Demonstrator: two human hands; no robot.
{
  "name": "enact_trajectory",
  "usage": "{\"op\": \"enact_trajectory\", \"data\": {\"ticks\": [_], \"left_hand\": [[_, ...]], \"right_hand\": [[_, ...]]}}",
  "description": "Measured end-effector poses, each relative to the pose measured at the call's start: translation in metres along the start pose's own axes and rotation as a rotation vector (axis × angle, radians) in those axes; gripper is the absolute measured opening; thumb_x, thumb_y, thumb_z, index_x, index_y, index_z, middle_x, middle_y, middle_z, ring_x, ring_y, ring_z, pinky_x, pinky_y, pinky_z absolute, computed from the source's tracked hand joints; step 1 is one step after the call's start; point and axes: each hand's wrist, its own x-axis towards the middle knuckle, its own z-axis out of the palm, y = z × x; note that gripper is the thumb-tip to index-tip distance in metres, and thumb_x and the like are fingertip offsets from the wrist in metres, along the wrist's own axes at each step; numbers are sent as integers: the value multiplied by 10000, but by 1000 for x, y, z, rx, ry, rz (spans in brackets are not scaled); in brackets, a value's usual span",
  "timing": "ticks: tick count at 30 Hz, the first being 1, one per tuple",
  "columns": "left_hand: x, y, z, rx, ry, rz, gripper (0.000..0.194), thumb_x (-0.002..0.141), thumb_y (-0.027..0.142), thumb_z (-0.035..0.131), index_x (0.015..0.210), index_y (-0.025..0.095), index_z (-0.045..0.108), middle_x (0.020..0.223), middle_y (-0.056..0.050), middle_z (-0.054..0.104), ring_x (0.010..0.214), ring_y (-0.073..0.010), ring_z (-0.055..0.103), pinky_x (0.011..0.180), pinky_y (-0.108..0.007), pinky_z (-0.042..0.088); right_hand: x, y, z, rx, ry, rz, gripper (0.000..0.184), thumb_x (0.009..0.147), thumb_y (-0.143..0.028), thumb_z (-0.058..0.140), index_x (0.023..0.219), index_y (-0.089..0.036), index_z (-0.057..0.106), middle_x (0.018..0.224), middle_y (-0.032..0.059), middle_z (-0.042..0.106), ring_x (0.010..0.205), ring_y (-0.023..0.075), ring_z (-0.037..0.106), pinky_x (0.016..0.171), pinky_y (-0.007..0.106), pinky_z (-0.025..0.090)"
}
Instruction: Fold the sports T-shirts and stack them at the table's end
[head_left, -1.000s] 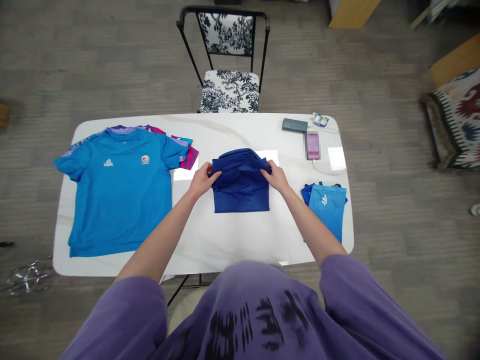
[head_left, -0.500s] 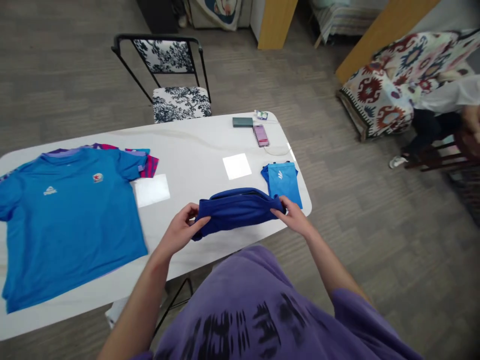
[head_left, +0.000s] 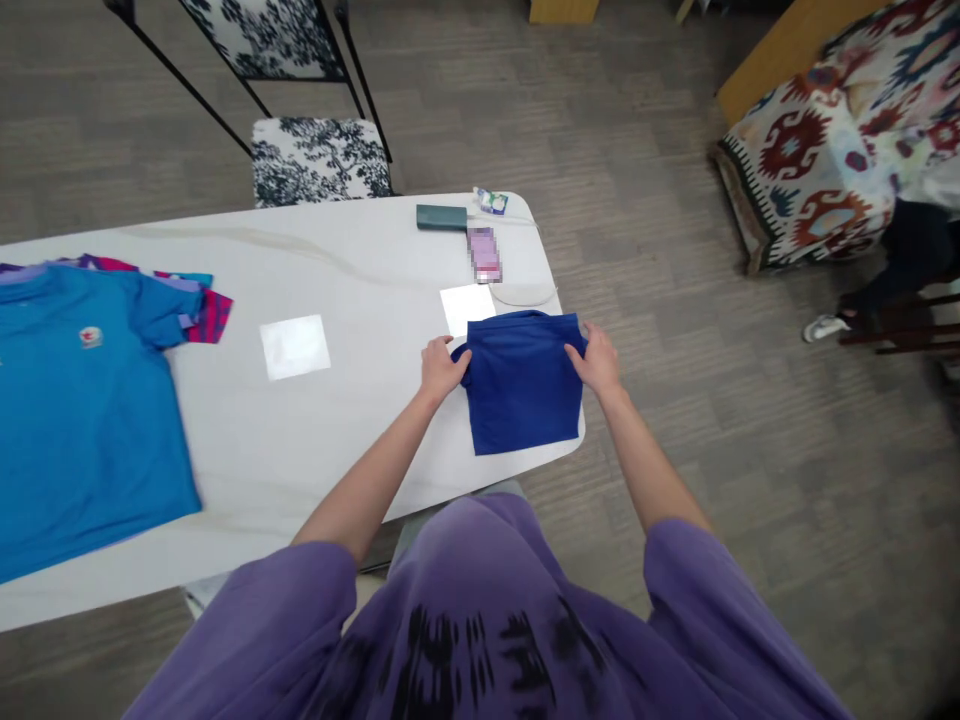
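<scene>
A dark blue folded shirt (head_left: 525,390) lies at the right end of the white table (head_left: 360,400), its near edge close to the table's front corner. My left hand (head_left: 444,368) grips its upper left side, thumb on top and fingers beneath. On the opposite side, my right hand (head_left: 598,358) pinches the upper right edge the same way. The light blue folded garment seen earlier at this corner is now hidden under the dark blue one. Far to the left, a bright blue T-shirt (head_left: 82,400) is spread flat, with pink and purple cloth (head_left: 212,316) showing from beneath it.
Behind the shirt lie a pink phone (head_left: 484,255), a dark green box (head_left: 441,217), a small packet (head_left: 491,201) and a thin cable. A patterned chair (head_left: 319,160) stands across the table. To the right, a person's leg (head_left: 900,260) shows beside a patterned sofa (head_left: 810,150).
Both hands have carried the dark blue shirt rightward onto the light blue folded garment, covering it. The shirt now lies flat instead of being held bunched up. The view has shifted right.
</scene>
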Motion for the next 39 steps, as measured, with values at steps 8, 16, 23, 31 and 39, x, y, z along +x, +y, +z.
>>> {"op": "enact_trajectory", "data": {"ticks": [8,16,23,31,39], "left_hand": [[-48,-25,120,518,-400,416,949,941,377,815,1781,259,390,1870,-123,310,1721,-383,274,1403,-586,284],[-61,-33,108,526,-402,365,961,931,393,806,1776,211,385,1883,-150,270,1748,-380,219,1399,-574,299],[-143,-111,-47,408,-163,164,742,967,373,738,1664,250,516,1680,-186,540,1573,-379,472,1286,-596,437],[-257,-321,-279,303,179,-164,532,1023,377,671,1517,192,603,1435,-168,668,1337,-333,640,1187,-521,523],[-269,-512,-499,192,434,-392,430,1008,378,685,1400,212,632,1322,-138,688,1211,-309,669,1113,-461,535]], "right_hand": [[-37,8,135,-118,-166,-183,740,1157,-496,401,1836,-231,271,1914,84,192,1773,318,145,1436,613,143],[-44,8,155,-115,-250,-175,781,1128,-548,380,1821,-198,290,1903,154,206,1767,387,146,1396,723,159],[-67,-60,115,-153,-202,-145,807,1048,-584,423,1768,-220,411,1794,234,406,1654,483,377,1319,738,346],[-149,-182,155,-140,-231,-148,724,927,-694,446,1607,-493,588,1356,191,746,1337,582,652,1122,862,438],[-206,-421,291,-190,-572,-289,420,973,-650,455,1129,-483,807,1051,61,839,1047,426,806,1035,709,527]]}}
